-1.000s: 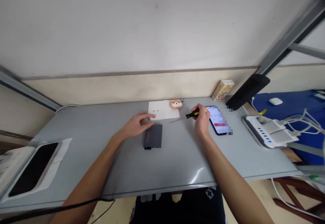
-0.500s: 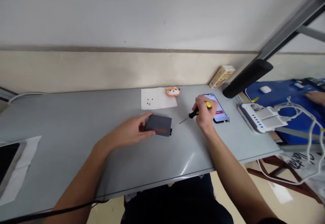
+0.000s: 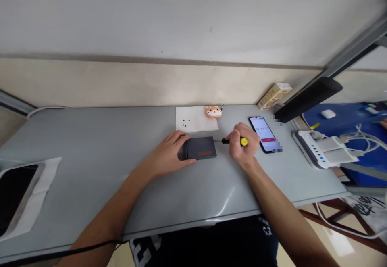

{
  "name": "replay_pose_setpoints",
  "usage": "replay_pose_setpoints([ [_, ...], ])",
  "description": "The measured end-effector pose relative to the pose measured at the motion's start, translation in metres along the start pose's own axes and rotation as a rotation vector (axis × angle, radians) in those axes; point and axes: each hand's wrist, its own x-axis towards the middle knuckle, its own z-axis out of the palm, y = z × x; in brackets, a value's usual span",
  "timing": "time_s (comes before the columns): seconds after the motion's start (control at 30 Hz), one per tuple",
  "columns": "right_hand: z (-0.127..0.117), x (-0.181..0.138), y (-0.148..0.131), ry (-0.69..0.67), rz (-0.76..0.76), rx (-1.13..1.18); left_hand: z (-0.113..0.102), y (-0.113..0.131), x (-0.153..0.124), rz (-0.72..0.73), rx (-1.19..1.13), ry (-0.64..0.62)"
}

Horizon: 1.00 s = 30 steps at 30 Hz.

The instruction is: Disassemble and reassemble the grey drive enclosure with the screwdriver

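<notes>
My left hand [image 3: 173,152] grips the left end of a small dark grey box [image 3: 200,144], thumb along the near side and fingers at the far side. The box lies flat on the grey table and has a reddish-brown mark on top. In my right hand [image 3: 243,144] is a screwdriver [image 3: 225,141] with a black and yellow handle. Its thin shaft points left, and the tip meets the box's right end near the far corner. Several tiny dark screws [image 3: 185,124] lie on a white paper [image 3: 196,126] behind the box.
An orange animal-face case [image 3: 213,112] sits on the paper's right corner. To the right are a phone [image 3: 263,132], a carton [image 3: 273,97], a black cylinder [image 3: 310,99] and a white power strip [image 3: 314,151] with cables. A dark-screened device [image 3: 15,194] lies on the left.
The screwdriver has swung level and its tip has come to the box's right end. A small black piece that jutted from that end no longer shows. The camera view has shifted slightly.
</notes>
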Motion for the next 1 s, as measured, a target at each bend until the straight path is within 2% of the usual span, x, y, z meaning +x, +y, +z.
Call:
replay_pose_setpoints([
  [0.07,0.001,-0.001,0.0,0.082,-0.063,-0.025,0.003,0.0,0.001,0.0,0.019,-0.005],
  [0.13,0.004,-0.005,-0.006,0.076,-0.094,0.036,0.005,0.001,0.001,0.0,0.046,-0.005],
  [0.27,0.015,-0.013,-0.022,-0.212,-0.062,0.236,0.006,-0.002,0.003,0.033,0.066,-0.015],
  [0.37,0.018,-0.015,-0.027,-0.343,-0.046,0.211,0.004,-0.005,0.004,0.031,0.053,-0.017],
  [0.47,0.012,-0.009,-0.025,-0.308,0.022,0.158,0.001,-0.005,0.005,0.014,0.046,0.008],
  [0.57,0.002,0.001,-0.019,-0.243,0.179,0.164,-0.002,-0.002,0.004,0.008,0.044,0.012],
  [0.7,-0.009,0.012,-0.013,-0.24,0.34,0.161,-0.004,0.001,0.003,0.01,0.07,0.009],
  [0.87,-0.017,0.016,-0.005,-0.207,0.351,0.127,-0.006,0.0,0.002,0.011,0.089,0.01],
  [1.0,-0.014,0.013,0.001,-0.095,0.324,0.137,-0.005,-0.001,0.002,0.031,0.106,0.026],
])
